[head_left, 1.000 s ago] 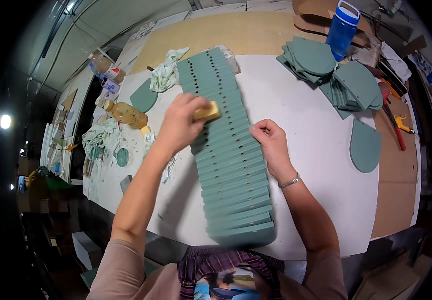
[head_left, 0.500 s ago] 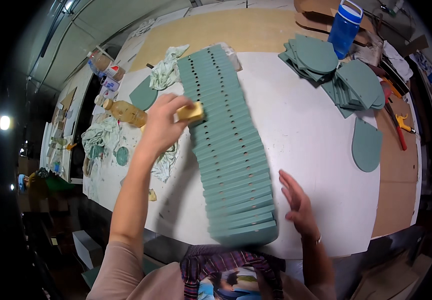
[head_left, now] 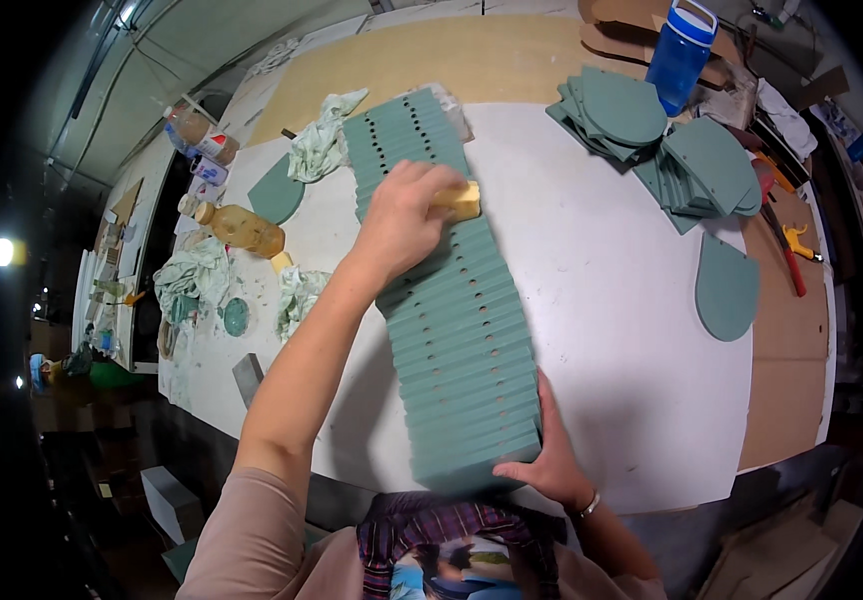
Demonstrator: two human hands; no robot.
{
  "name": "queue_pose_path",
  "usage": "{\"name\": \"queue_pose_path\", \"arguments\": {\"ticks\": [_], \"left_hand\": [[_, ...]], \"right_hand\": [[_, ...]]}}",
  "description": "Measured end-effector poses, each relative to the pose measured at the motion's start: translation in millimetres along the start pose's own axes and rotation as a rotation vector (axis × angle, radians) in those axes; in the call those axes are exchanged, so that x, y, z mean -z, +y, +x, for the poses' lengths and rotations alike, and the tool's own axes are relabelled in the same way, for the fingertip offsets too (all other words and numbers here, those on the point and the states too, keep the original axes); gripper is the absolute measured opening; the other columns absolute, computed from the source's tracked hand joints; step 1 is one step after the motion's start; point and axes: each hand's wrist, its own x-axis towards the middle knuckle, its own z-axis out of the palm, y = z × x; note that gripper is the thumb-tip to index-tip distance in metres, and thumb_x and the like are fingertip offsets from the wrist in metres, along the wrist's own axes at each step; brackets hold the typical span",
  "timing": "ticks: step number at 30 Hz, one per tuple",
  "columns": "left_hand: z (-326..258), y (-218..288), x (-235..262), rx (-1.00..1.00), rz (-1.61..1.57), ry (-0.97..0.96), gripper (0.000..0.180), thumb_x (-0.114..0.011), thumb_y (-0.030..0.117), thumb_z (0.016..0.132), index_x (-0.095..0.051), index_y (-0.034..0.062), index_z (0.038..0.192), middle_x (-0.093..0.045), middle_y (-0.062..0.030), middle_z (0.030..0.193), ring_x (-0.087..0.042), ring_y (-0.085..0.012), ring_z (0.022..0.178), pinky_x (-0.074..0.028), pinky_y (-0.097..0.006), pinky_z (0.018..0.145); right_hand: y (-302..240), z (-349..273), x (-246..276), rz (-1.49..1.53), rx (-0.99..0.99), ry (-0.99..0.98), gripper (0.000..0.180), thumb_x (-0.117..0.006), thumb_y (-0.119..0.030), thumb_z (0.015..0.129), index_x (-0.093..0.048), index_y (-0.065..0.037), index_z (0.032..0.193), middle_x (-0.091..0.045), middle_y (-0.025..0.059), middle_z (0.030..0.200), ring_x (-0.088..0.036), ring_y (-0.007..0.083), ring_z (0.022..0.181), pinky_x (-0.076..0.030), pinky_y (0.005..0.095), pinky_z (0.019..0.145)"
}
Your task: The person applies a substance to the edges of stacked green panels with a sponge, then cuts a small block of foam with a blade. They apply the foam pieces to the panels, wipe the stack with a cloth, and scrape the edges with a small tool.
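A long row of overlapping green panels point(head_left: 462, 330), with two lines of dark holes, runs from near my body toward the far side of the white table. My left hand point(head_left: 404, 215) is closed around a yellow sponge point(head_left: 465, 202) and reaches over the far half of the row, at its right edge. It hides some of the holes. At the near right corner, my right hand point(head_left: 557, 462) grips the row, thumb on the near end and fingers along the right side.
Left of the row are crumpled cloths point(head_left: 320, 138), a loose green panel point(head_left: 274, 190), a bottle of amber liquid point(head_left: 242, 230) and a grey block point(head_left: 248, 378). Stacked green panels point(head_left: 710, 165), a blue water bottle point(head_left: 680, 60), a single panel point(head_left: 727, 288) and red-handled pliers point(head_left: 790, 255) are at right.
My left hand has carried the sponge from the row's left side across to its right edge. My right hand, formerly apart beside the row, has come down onto its near right corner.
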Motion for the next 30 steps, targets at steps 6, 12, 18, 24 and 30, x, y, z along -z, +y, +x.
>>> {"name": "queue_pose_path", "arguments": {"ticks": [6, 12, 18, 24, 30], "left_hand": [[-12.9, -3.0, 18.9, 0.092, 0.06, -0.161, 0.033, -0.074, -0.006, 0.073, -0.065, 0.0063, 0.102, -0.067, -0.0092, 0.099, -0.061, -0.0311, 0.096, -0.05, -0.04, 0.083], [17.5, -3.8, -7.6, 0.002, -0.066, 0.019, 0.037, -0.076, -0.004, 0.073, -0.066, 0.0082, 0.106, -0.068, -0.0098, 0.102, -0.061, -0.0305, 0.097, -0.05, -0.039, 0.082], [-34.7, -29.7, 71.7, 0.227, 0.106, -0.254, 0.035, -0.077, -0.003, 0.074, -0.066, 0.0058, 0.106, -0.07, -0.01, 0.104, -0.063, -0.0303, 0.094, -0.05, -0.04, 0.084], [-31.5, -9.7, 54.5, 0.165, -0.087, -0.197, 0.036, -0.076, -0.007, 0.074, -0.065, 0.0025, 0.106, -0.069, -0.0078, 0.101, -0.064, -0.0212, 0.095, -0.049, -0.033, 0.088], [-66.7, -23.5, 82.0, 0.449, 0.253, -0.237, 0.035, -0.076, -0.005, 0.073, -0.066, 0.0046, 0.105, -0.069, -0.0082, 0.095, -0.065, -0.0195, 0.088, -0.05, -0.032, 0.084]], "right_hand": [[-2.1, -4.0, -0.8, -0.063, 0.029, 0.041, 0.131, -0.091, -0.034, 0.061, -0.009, -0.001, 0.158, -0.013, 0.0216, 0.164, -0.017, 0.0378, 0.151, -0.02, 0.0448, 0.122], [-0.2, 0.2, -0.7, -0.013, 0.021, 0.014, 0.13, -0.091, -0.033, 0.062, -0.01, -0.002, 0.159, -0.014, 0.0219, 0.164, -0.018, 0.0378, 0.151, -0.021, 0.0446, 0.122], [-1.3, -2.6, -3.3, -0.041, 0.066, 0.065, 0.13, -0.091, -0.032, 0.061, -0.01, -0.002, 0.159, -0.015, 0.0216, 0.164, -0.018, 0.0371, 0.151, -0.021, 0.0445, 0.122], [2.2, -1.8, -3.9, -0.019, 0.075, 0.054, 0.13, -0.091, -0.031, 0.06, -0.011, -0.001, 0.158, -0.016, 0.021, 0.163, -0.018, 0.0363, 0.151, -0.021, 0.0437, 0.122], [6.8, -3.2, -6.0, -0.011, 0.065, 0.088, 0.13, -0.092, -0.032, 0.059, -0.013, -0.001, 0.158, -0.017, 0.0207, 0.163, -0.019, 0.036, 0.151, -0.023, 0.0437, 0.122]]}}
